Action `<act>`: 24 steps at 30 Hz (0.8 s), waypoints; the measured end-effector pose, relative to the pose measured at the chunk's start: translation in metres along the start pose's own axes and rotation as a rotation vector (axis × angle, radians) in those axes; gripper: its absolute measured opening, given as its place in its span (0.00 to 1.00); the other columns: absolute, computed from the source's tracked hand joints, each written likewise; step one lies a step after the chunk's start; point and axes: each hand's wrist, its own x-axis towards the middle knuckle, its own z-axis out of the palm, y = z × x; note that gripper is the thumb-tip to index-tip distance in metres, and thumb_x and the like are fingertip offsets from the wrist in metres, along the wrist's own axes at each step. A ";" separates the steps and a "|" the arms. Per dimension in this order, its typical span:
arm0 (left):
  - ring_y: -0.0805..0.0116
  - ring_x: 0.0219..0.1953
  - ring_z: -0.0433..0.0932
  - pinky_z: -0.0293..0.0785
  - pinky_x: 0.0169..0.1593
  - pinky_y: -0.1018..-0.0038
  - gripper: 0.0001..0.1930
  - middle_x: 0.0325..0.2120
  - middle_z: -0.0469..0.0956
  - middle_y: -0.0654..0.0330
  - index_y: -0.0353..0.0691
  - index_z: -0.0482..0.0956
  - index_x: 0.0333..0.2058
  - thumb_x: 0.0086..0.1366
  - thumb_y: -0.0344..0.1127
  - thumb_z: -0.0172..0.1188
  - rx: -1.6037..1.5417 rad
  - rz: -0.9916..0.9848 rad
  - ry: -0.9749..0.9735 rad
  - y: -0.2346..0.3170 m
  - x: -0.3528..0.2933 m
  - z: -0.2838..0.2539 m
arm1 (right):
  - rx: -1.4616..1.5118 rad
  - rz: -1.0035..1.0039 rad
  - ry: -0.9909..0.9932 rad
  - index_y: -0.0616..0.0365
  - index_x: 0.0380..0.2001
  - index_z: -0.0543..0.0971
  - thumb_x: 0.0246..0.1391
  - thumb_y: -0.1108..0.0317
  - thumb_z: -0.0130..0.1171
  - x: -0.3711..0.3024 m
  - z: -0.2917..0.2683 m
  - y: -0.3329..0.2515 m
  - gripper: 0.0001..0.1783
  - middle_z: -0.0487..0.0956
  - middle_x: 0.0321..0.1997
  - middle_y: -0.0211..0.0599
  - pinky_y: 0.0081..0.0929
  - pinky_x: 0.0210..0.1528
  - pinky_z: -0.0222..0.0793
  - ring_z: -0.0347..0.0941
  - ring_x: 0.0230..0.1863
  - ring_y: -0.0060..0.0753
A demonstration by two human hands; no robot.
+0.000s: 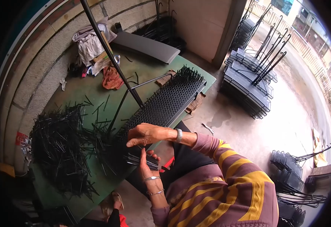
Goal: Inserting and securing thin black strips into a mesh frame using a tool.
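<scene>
a person in a striped purple and yellow sweater (226, 189) works at a green table (78, 206). the left hand (147, 166), with metal bracelets (152, 178) at its wrist, is closed around a bundle of thin dark strips (134, 159) just off the table's near edge. the right hand (146, 134), wearing a metal watchband (179, 135), is held just above it, fingers bent, over the near end of a long black perforated panel (165, 102); whether it pinches anything, i cannot tell. the panel lies slantwise on the table, with short dark pieces (190, 75) standing up thickly at its far end. to the left spreads a big tangled heap of black strips (59, 147).
</scene>
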 end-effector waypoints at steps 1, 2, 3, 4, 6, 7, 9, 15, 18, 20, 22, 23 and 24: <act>0.76 0.27 0.76 0.74 0.31 0.73 0.15 0.31 0.80 0.67 0.51 0.78 0.45 0.64 0.49 0.63 -0.002 0.001 0.006 -0.002 0.003 -0.001 | 0.004 0.000 -0.005 0.64 0.33 0.78 0.56 0.58 0.60 -0.005 0.002 0.003 0.17 0.78 0.26 0.44 0.39 0.27 0.68 0.75 0.25 0.42; 0.76 0.27 0.76 0.74 0.31 0.73 0.15 0.31 0.80 0.67 0.51 0.78 0.45 0.64 0.49 0.63 0.012 -0.009 -0.004 -0.004 0.006 -0.002 | 0.012 0.010 -0.002 0.65 0.34 0.78 0.57 0.59 0.60 -0.009 0.006 0.008 0.16 0.78 0.26 0.43 0.37 0.28 0.69 0.74 0.25 0.39; 0.75 0.27 0.77 0.74 0.30 0.73 0.15 0.31 0.80 0.67 0.51 0.78 0.45 0.64 0.49 0.63 0.025 -0.019 -0.009 -0.005 0.006 -0.003 | 0.024 0.021 -0.004 0.65 0.35 0.78 0.57 0.60 0.60 -0.012 0.009 0.013 0.16 0.78 0.26 0.42 0.34 0.28 0.69 0.73 0.24 0.35; 0.75 0.27 0.77 0.74 0.30 0.73 0.15 0.31 0.80 0.67 0.51 0.78 0.45 0.64 0.49 0.63 0.010 -0.021 0.016 -0.006 0.006 -0.001 | 0.038 0.026 -0.028 0.65 0.35 0.78 0.57 0.60 0.60 -0.014 0.009 0.016 0.16 0.78 0.26 0.42 0.34 0.28 0.69 0.73 0.24 0.35; 0.73 0.29 0.77 0.73 0.31 0.73 0.14 0.30 0.80 0.64 0.45 0.79 0.43 0.64 0.45 0.63 -0.032 -0.057 -0.030 -0.004 0.005 0.008 | 0.061 -0.048 0.070 0.67 0.37 0.77 0.58 0.63 0.60 -0.016 0.004 0.025 0.15 0.77 0.26 0.38 0.29 0.29 0.70 0.72 0.25 0.29; 0.73 0.29 0.77 0.73 0.32 0.73 0.14 0.31 0.80 0.63 0.44 0.79 0.44 0.64 0.45 0.63 -0.018 -0.044 -0.029 -0.004 0.004 0.010 | 0.156 0.056 0.042 0.67 0.38 0.77 0.58 0.64 0.60 -0.019 0.000 0.018 0.14 0.77 0.26 0.35 0.27 0.29 0.70 0.72 0.25 0.26; 0.72 0.29 0.78 0.73 0.31 0.74 0.14 0.31 0.81 0.62 0.42 0.80 0.43 0.64 0.44 0.64 -0.012 -0.038 -0.005 0.000 0.001 0.023 | 0.322 0.184 0.032 0.67 0.38 0.76 0.57 0.68 0.61 -0.023 -0.012 0.009 0.12 0.77 0.27 0.31 0.22 0.29 0.70 0.71 0.26 0.20; 0.67 0.23 0.80 0.74 0.22 0.74 0.13 0.28 0.82 0.55 0.30 0.79 0.40 0.62 0.35 0.65 -0.160 0.001 0.035 0.000 0.002 0.027 | 0.496 0.358 0.030 0.66 0.38 0.76 0.59 0.71 0.59 -0.024 -0.013 0.007 0.08 0.78 0.30 0.30 0.16 0.32 0.73 0.74 0.28 0.16; 0.65 0.24 0.80 0.74 0.22 0.75 0.13 0.28 0.82 0.54 0.30 0.79 0.40 0.62 0.35 0.65 -0.132 0.014 0.095 0.005 -0.007 0.032 | 0.513 0.334 0.068 0.67 0.39 0.77 0.60 0.71 0.59 -0.023 -0.010 0.009 0.09 0.79 0.31 0.30 0.16 0.32 0.73 0.74 0.28 0.17; 0.64 0.24 0.81 0.75 0.21 0.75 0.12 0.26 0.81 0.53 0.29 0.79 0.37 0.62 0.35 0.65 -0.142 0.006 0.120 0.008 -0.010 0.032 | 0.503 0.353 0.061 0.68 0.40 0.78 0.60 0.70 0.60 -0.022 -0.008 0.012 0.10 0.79 0.30 0.31 0.16 0.32 0.73 0.74 0.28 0.17; 0.64 0.22 0.80 0.74 0.21 0.75 0.11 0.24 0.80 0.52 0.30 0.79 0.33 0.61 0.34 0.65 -0.065 -0.016 0.065 0.010 -0.009 0.025 | 0.458 0.346 0.015 0.69 0.39 0.79 0.60 0.71 0.60 -0.021 -0.008 0.014 0.10 0.80 0.30 0.31 0.17 0.33 0.73 0.75 0.27 0.18; 0.64 0.22 0.80 0.74 0.21 0.75 0.11 0.24 0.80 0.52 0.30 0.79 0.33 0.61 0.34 0.65 -0.075 -0.019 0.068 0.009 -0.007 0.023 | 0.454 0.353 0.008 0.69 0.39 0.79 0.60 0.71 0.60 -0.020 -0.009 0.014 0.10 0.80 0.30 0.31 0.17 0.33 0.73 0.75 0.27 0.18; 0.64 0.22 0.80 0.74 0.20 0.75 0.11 0.23 0.80 0.52 0.31 0.78 0.31 0.61 0.36 0.65 -0.086 -0.028 0.049 0.008 -0.005 0.020 | 0.447 0.344 -0.010 0.69 0.38 0.79 0.60 0.71 0.60 -0.019 -0.010 0.013 0.10 0.80 0.30 0.32 0.18 0.33 0.74 0.76 0.28 0.18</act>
